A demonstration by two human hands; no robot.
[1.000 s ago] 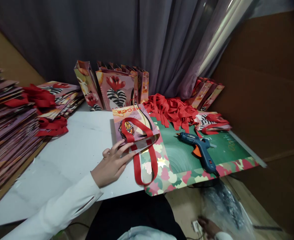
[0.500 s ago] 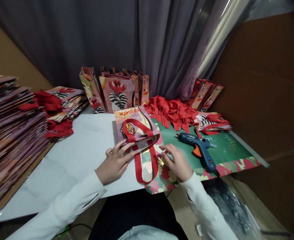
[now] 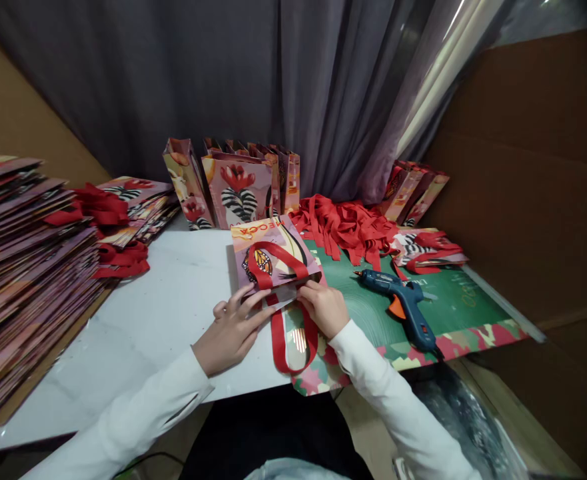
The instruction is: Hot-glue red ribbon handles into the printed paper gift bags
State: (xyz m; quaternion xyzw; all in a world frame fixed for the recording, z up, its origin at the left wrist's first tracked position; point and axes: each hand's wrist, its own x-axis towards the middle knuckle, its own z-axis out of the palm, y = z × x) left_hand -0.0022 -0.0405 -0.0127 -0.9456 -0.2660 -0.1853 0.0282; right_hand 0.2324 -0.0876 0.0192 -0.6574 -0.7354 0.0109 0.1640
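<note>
A printed paper gift bag (image 3: 278,250) lies on its side with its mouth facing me and two red ribbon handles on it. One ribbon handle (image 3: 276,257) loops over the butterfly print. The other handle (image 3: 293,367) hangs from the mouth toward me. My left hand (image 3: 230,333) has its fingers spread, with the fingertips resting on the left part of the mouth edge. My right hand (image 3: 326,307) pinches at the right part of the mouth, where a handle meets the bag. Its fingers hide the exact spot.
A blue glue gun (image 3: 400,303) lies on a green mat (image 3: 348,287) to the right. Behind it is a heap of red ribbons (image 3: 343,227). Finished-looking bags (image 3: 238,190) stand by the curtain. A tall stack of flat bags (image 3: 28,280) fills the left side.
My right hand has moved left from above the mat to the bag's mouth, and its fingers have closed there. My left hand stays at the mouth edge.
</note>
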